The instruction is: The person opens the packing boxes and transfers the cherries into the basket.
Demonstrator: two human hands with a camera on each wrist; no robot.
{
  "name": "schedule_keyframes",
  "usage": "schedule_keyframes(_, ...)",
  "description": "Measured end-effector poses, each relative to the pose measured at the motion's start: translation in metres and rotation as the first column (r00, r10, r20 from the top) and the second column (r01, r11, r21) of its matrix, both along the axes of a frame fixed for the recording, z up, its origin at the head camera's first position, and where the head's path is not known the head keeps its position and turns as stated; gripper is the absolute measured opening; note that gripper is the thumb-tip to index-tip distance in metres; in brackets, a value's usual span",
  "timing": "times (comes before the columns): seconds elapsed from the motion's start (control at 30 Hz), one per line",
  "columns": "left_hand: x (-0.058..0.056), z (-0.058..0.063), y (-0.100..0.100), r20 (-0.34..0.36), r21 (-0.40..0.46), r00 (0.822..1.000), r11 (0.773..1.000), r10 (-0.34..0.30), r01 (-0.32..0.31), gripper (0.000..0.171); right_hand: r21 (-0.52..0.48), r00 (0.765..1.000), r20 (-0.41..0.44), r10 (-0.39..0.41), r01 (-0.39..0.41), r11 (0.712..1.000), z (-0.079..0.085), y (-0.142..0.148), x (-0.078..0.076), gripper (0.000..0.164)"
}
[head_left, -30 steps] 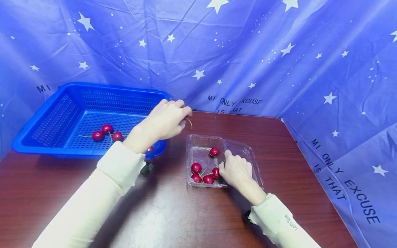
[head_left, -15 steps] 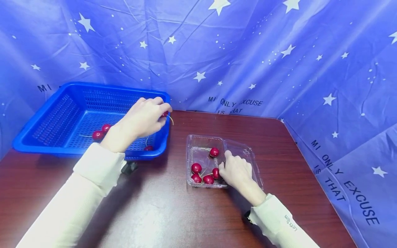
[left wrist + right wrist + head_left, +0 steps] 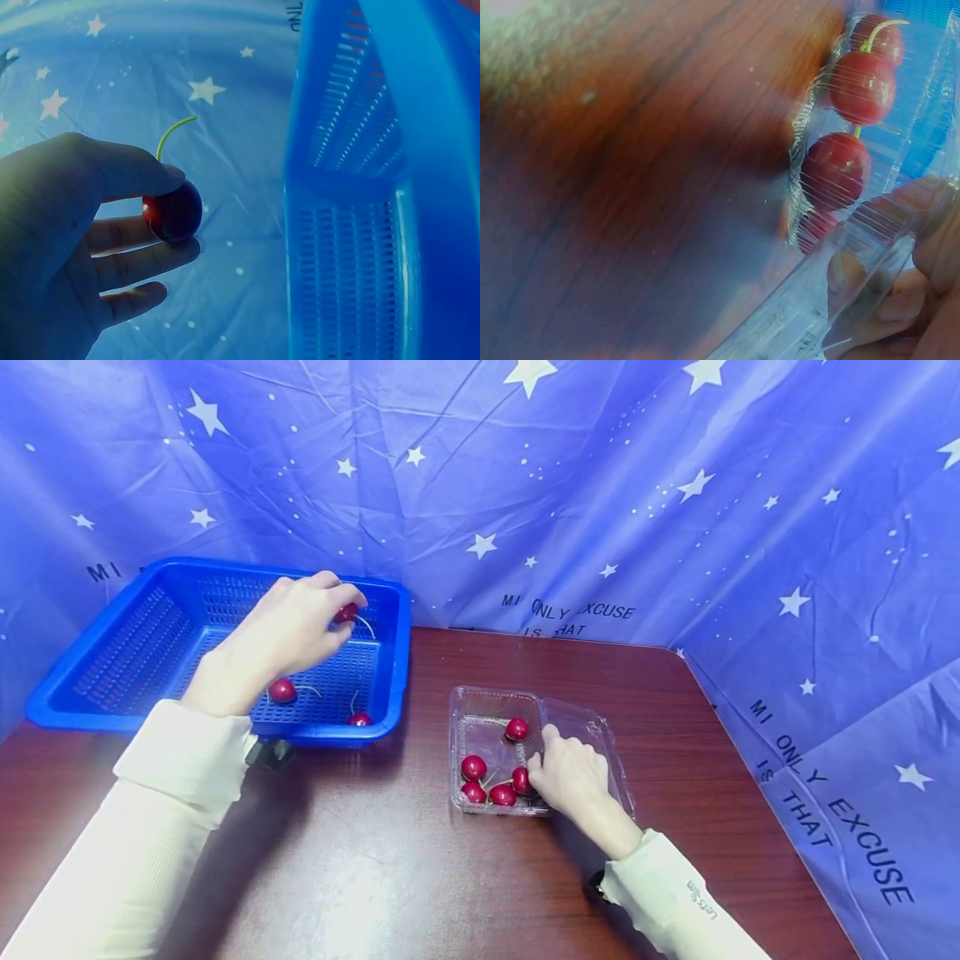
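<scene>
My left hand [image 3: 281, 627] pinches a dark red cherry [image 3: 176, 211] between thumb and fingers, its green stem curving upward in the left wrist view. This hand is above the blue plastic basket [image 3: 407, 660]. In the basket lie a cherry [image 3: 282, 691] near the front and another cherry [image 3: 360, 719] by the front right corner; my hand and forearm cover part of the basket floor. My right hand [image 3: 576, 777] grips the side of a clear plastic box [image 3: 454, 739] where its open lid [image 3: 577, 717] joins. Several cherries [image 3: 836, 171] with stems lie inside that box.
A brown wooden table [image 3: 405, 868] carries both containers, the box standing to the right of the basket. Behind and to the right hangs a blue curtain [image 3: 450, 502] with white stars and black lettering.
My left hand has moved left with the cherry, from the space between the containers to above the basket. My right hand and the plastic box have stayed in place.
</scene>
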State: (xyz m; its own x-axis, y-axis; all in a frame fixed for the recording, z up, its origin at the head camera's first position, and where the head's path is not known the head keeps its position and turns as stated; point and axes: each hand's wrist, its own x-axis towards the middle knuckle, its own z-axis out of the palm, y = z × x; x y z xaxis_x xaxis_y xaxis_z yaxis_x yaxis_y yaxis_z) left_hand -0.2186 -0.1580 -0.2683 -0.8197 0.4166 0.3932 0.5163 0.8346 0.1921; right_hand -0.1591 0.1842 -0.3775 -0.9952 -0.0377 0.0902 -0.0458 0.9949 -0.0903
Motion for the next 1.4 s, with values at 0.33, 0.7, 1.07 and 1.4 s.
schedule_keyframes(0.33,-0.005,-0.011,-0.018,0.092,-0.037,0.993,0.997,0.074,-0.071,0.028,-0.005,1.000,-0.001,0.000,0.000,1.000,-0.001,0.001,0.000,0.019)
schedule_keyframes(0.7,-0.016,-0.035,-0.047,0.284,-0.092,0.944,0.985,0.165,-0.144,0.035,0.004,1.000,-0.001,0.008,-0.008,1.000,-0.002,0.000,0.001,0.018)
schedule_keyframes(1.07,-0.018,-0.039,-0.060,0.403,-0.193,0.884,0.967,0.235,-0.169,0.037,0.007,1.000,0.000,-0.001,0.001,1.000,-0.001,0.000,0.001,0.019)
schedule_keyframes(1.4,-0.014,-0.042,-0.057,0.423,-0.179,0.869,0.964,0.256,-0.197,0.011,0.004,1.000,0.002,-0.005,0.005,1.000,0.000,-0.001,0.002,0.019)
